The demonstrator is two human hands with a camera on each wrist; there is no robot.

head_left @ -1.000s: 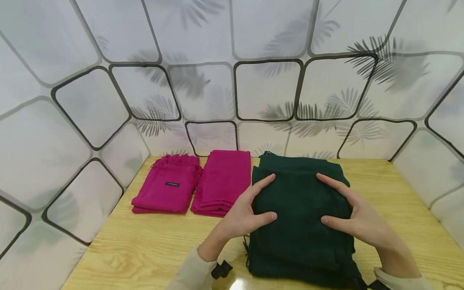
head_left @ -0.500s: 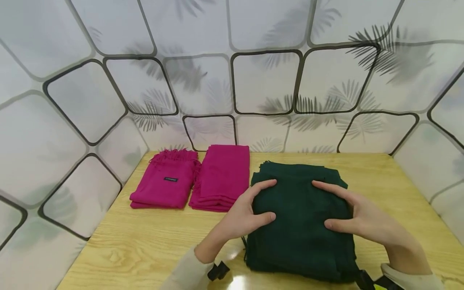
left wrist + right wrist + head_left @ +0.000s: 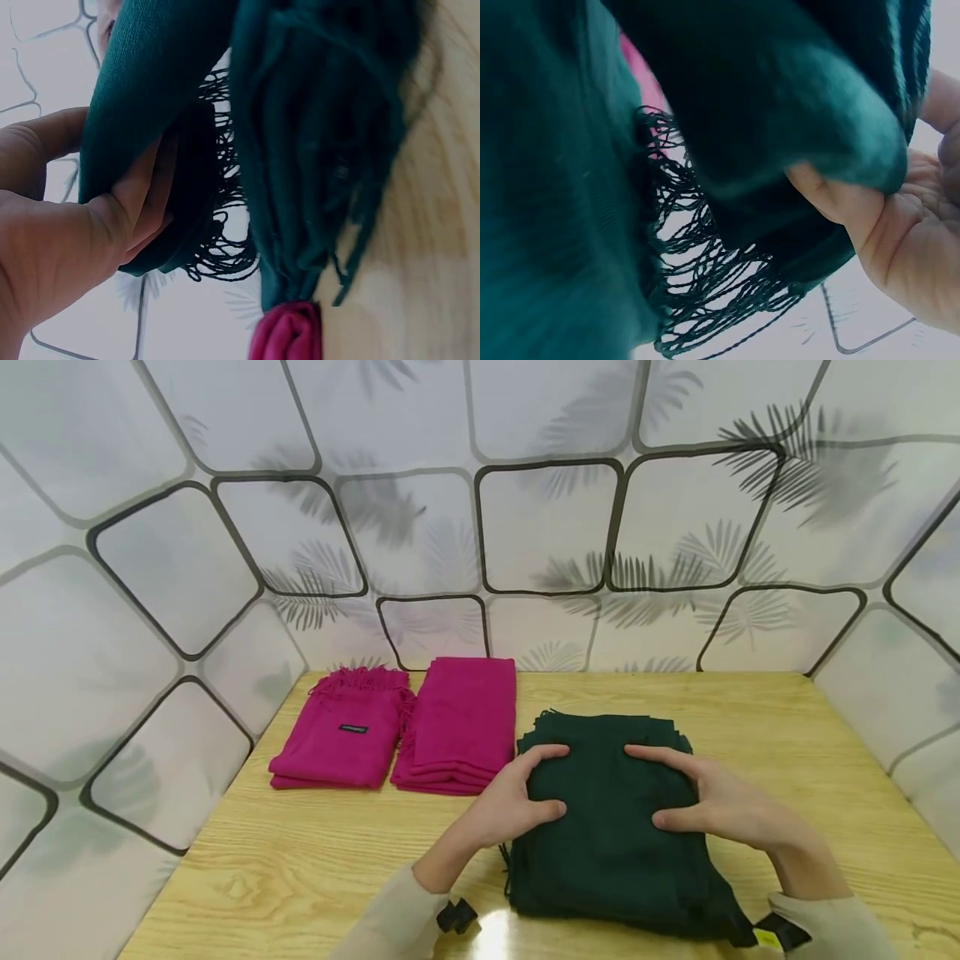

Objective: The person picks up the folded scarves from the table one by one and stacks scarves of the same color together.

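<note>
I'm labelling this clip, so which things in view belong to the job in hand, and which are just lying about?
In the job, it seems:
dark green, fringed, folded cloth
left hand and right hand, gripping it

Apparently just lying about:
magenta, fringed, folded cloth with dark label
second magenta folded cloth beside it

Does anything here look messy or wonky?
A little: the green cloth has layers that don't line up at the far edge, and stringy fringe dangles from it, so it looks less tidy than the folded pink cloths. I see nothing spilled or torn.
</note>
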